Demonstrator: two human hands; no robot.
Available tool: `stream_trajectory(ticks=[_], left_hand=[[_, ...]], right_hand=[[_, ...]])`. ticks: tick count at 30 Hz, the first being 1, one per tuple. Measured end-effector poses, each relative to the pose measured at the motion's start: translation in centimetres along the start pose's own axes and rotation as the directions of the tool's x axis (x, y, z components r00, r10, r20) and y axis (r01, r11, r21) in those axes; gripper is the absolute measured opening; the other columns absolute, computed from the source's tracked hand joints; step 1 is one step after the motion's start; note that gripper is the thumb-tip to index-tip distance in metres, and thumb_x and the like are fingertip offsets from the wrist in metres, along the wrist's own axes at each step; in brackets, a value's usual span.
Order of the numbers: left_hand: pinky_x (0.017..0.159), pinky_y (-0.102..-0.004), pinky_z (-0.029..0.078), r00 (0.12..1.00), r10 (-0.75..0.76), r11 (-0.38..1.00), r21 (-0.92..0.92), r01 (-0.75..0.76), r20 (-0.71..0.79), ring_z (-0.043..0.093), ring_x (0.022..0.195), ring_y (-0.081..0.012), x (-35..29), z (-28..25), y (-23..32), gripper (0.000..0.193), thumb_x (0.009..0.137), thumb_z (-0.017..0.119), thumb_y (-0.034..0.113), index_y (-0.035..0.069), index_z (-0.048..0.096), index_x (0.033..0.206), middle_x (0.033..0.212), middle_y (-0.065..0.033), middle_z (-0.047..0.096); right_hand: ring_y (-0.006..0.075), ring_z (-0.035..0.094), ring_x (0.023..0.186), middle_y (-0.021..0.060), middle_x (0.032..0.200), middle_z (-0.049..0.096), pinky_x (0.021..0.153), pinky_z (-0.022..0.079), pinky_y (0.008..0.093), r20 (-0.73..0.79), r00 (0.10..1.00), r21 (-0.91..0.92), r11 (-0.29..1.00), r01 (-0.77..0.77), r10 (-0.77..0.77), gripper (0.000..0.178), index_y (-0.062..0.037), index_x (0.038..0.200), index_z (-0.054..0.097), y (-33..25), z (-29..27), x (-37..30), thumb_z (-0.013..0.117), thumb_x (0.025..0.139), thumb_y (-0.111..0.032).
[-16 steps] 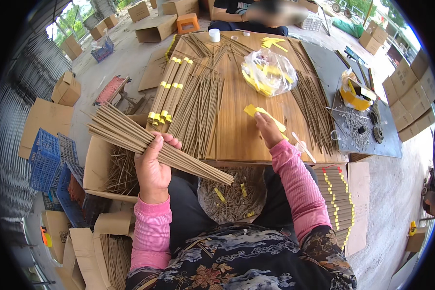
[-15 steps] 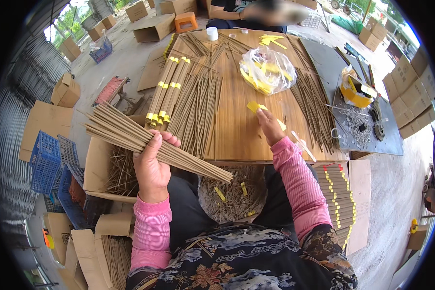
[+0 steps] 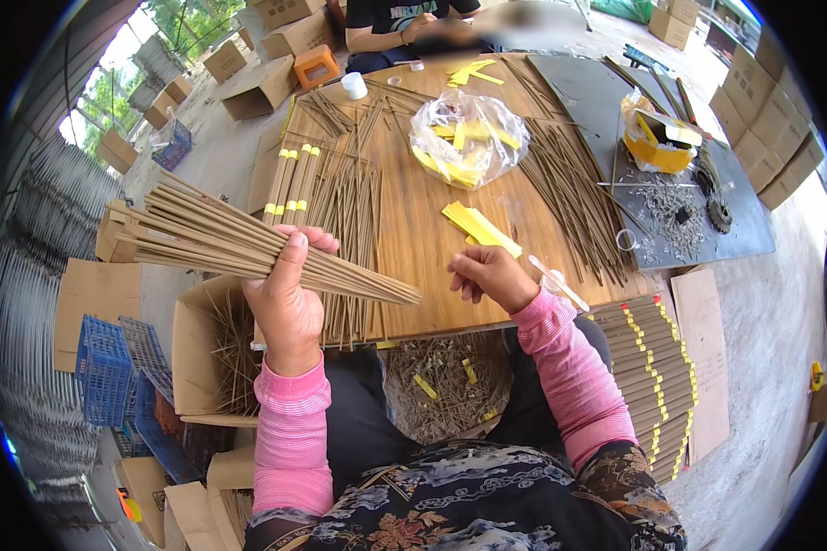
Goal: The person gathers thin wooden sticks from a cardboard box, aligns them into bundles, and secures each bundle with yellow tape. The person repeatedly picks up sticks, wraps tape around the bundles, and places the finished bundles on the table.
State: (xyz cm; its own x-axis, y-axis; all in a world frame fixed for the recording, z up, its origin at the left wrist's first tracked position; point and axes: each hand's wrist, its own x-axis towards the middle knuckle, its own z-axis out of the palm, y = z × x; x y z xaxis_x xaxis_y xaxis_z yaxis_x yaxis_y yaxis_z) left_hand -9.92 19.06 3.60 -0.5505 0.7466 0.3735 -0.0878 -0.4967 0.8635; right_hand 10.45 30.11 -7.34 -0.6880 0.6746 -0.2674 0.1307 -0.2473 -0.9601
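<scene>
My left hand (image 3: 289, 294) is wrapped round a loose, fanned bundle of thin brown incense sticks (image 3: 220, 234), held slanting above the table's near left edge. My right hand (image 3: 494, 278) hovers at the near side of the table with its fingers curled in; whatever may be in them is hidden. Just beyond it lies a small pile of yellow paper strips (image 3: 481, 230). Left of the middle, loose incense sticks (image 3: 354, 230) cover the tabletop. Beside them are rolled bundles (image 3: 291, 184) with yellow bands, partly hidden by my left hand and its sticks.
A clear plastic bag (image 3: 469, 138) of yellow strips sits on the wooden table (image 3: 413, 220). A pale flat stick (image 3: 559, 283) lies near the right edge. Between my legs is a container of stick scraps (image 3: 446, 386); banded bundles (image 3: 648, 386) are stacked right. Someone sits across the table.
My right hand has drawn back from the yellow strips toward me, and its fingers have curled in. My left hand still grips the sticks. The whole view has shifted.
</scene>
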Motion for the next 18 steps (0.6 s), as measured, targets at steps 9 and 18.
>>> stream_trajectory(ticks=[9,18], left_hand=[[0.076,-0.0322,0.046,0.969,-0.025,0.996,0.087,0.004,0.248,0.058,0.076,-0.0188,0.4,4.2,-4.4,0.016,0.079,0.059,0.001,0.001,0.052,0.094,0.079,-0.0088,0.059],[0.079,-0.0306,0.046,0.931,-0.111,0.984,0.168,0.055,0.346,0.058,0.079,-0.0159,0.6,4.4,-5.6,0.03,0.078,0.06,0.0,-0.002,0.048,0.105,0.08,-0.0078,0.059]], right_hand=[[0.0223,0.041,0.118,0.013,0.122,0.046,0.1,0.031,0.0325,0.005,0.825,-0.215,0.805,0.552,-0.565,0.059,-0.0052,0.127,0.039,0.1,2.0,1.1,0.063,0.073,-0.008],[0.0275,0.046,0.113,0.0174,0.122,0.046,0.095,0.038,0.0337,0.066,0.836,-0.247,0.803,0.543,-0.545,0.07,-0.0038,0.129,0.035,0.5,3.0,2.1,0.069,0.069,-0.012]])
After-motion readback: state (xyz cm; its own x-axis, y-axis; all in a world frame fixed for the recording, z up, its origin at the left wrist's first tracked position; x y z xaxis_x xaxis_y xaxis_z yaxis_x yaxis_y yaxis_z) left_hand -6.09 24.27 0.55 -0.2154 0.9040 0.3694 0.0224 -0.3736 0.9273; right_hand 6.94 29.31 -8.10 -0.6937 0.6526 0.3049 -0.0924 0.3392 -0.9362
